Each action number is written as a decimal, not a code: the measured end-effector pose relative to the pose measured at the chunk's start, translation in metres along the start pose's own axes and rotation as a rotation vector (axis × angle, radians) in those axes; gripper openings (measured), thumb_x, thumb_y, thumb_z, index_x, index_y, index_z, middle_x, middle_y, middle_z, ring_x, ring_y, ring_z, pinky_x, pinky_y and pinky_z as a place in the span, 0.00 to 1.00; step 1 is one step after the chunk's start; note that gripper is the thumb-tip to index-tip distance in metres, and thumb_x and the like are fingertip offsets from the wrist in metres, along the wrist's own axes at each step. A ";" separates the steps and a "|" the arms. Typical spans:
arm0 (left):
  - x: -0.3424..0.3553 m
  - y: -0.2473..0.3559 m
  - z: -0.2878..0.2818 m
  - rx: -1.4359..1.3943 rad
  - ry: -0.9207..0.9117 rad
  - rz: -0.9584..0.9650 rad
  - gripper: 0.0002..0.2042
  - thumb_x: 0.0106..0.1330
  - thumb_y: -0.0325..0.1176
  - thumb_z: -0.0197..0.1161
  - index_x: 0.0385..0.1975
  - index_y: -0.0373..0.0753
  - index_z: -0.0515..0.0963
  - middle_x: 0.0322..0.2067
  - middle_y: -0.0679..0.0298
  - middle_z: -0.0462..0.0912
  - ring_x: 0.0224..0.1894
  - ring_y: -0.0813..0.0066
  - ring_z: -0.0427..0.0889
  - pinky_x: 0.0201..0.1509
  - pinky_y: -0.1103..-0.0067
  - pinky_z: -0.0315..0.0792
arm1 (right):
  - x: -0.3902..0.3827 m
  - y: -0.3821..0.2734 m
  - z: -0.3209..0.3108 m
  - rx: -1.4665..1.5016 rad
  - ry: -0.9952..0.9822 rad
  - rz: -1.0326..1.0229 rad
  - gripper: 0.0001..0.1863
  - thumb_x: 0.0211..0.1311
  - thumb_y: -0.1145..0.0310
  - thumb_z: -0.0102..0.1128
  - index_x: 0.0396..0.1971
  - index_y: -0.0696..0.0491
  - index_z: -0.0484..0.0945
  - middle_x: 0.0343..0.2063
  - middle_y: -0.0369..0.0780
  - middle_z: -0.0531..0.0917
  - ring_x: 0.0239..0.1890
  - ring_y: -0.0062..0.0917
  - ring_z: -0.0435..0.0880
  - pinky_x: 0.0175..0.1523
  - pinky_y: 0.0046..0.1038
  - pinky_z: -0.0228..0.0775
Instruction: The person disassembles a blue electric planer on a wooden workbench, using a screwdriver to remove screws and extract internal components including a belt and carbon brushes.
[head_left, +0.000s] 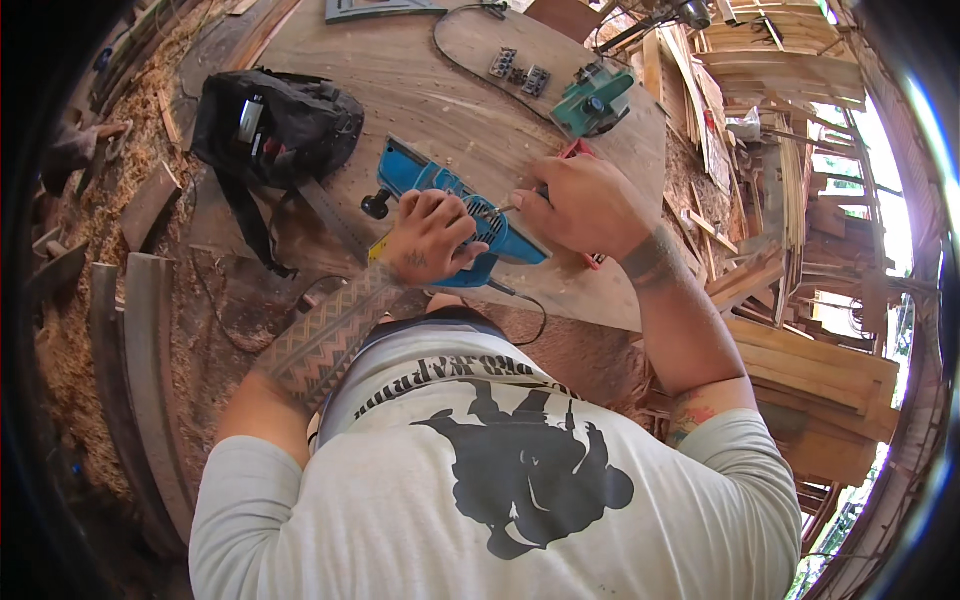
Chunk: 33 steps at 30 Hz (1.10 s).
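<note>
A blue electric planer [515, 242] with a black front knob lies on its side on the wooden table [420, 95] before me. My left hand [432, 232] is closed over the middle of its body, fingers curled. Over the planer's right part, my right hand [585, 205] is closed in a pinch on a thin metal tool [507, 206]. The tool's tip is at the planer's vented side; its rest is hidden in my fingers, so its exact kind cannot be told. A red object [577, 149] shows partly from under my right hand.
A black bag [275, 125] with a hanging strap sits at the left. At the far right stands a green power tool [592, 98], near small dark metal parts [520, 72] and a cable. Planks [150, 350] lean at the left over shavings; stacked lumber [810, 390] fills the right.
</note>
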<state>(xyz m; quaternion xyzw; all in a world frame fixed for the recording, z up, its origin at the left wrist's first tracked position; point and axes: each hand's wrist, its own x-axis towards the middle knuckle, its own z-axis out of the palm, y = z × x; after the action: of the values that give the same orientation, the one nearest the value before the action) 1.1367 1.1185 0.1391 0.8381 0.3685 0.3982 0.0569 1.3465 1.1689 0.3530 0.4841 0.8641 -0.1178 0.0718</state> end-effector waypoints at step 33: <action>-0.015 -0.015 0.010 -0.180 0.011 0.049 0.13 0.60 0.48 0.80 0.35 0.52 0.82 0.44 0.74 0.77 0.49 0.69 0.72 0.61 0.64 0.63 | 0.019 0.007 -0.023 -0.025 -0.339 -0.362 0.09 0.72 0.65 0.63 0.43 0.54 0.79 0.37 0.49 0.84 0.47 0.48 0.86 0.53 0.47 0.77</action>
<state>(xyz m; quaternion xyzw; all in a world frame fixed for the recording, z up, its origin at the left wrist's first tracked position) 1.1292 1.1216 0.1173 0.8362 0.3111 0.4354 0.1203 1.3423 1.1946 0.3700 0.2936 0.9137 -0.1975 0.1995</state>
